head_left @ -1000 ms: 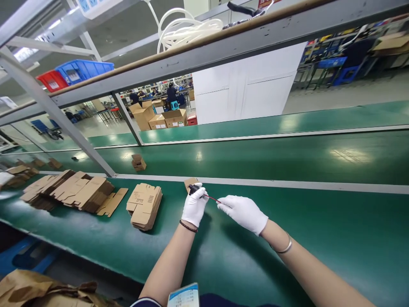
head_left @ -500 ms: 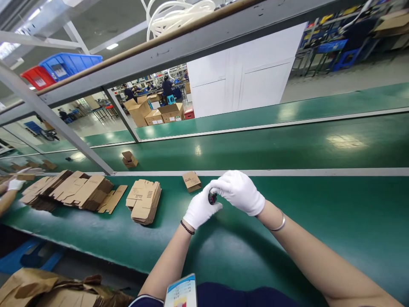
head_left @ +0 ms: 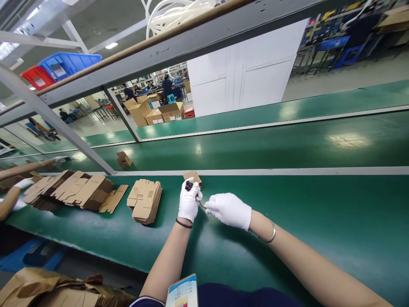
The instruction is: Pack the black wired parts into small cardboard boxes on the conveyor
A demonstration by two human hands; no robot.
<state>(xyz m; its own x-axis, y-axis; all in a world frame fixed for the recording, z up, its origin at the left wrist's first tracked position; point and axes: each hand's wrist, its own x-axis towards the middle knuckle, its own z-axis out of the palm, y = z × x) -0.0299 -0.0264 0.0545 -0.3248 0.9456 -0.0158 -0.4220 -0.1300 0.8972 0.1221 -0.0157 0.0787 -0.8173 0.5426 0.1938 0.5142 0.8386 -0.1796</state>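
Between the fingers of my gloved left hand (head_left: 188, 204) is a small round black part (head_left: 189, 186), with a bit of red showing on it. A thin dark wire (head_left: 202, 205) runs from that hand to my gloved right hand (head_left: 229, 210), whose fingertips are pinched on its end. Right behind my left hand sits a small cardboard box (head_left: 193, 175), partly covered by the fingers. A stack of flat folded cartons (head_left: 145, 200) lies to the left on the green tabletop (head_left: 303, 221).
More flat cartons (head_left: 83, 189) are piled further left, near a co-worker's gloved hand (head_left: 24, 183). A small open box (head_left: 124, 159) stands on the green belt (head_left: 243, 149) beyond a pale rail (head_left: 287, 172). A slanted metal post (head_left: 76, 132) rises at left.
My hands have moved apart, the left one up and away with the black part, drawing the wire into view. The open box on the belt shifted left. A co-worker's arm now reaches over the belt.
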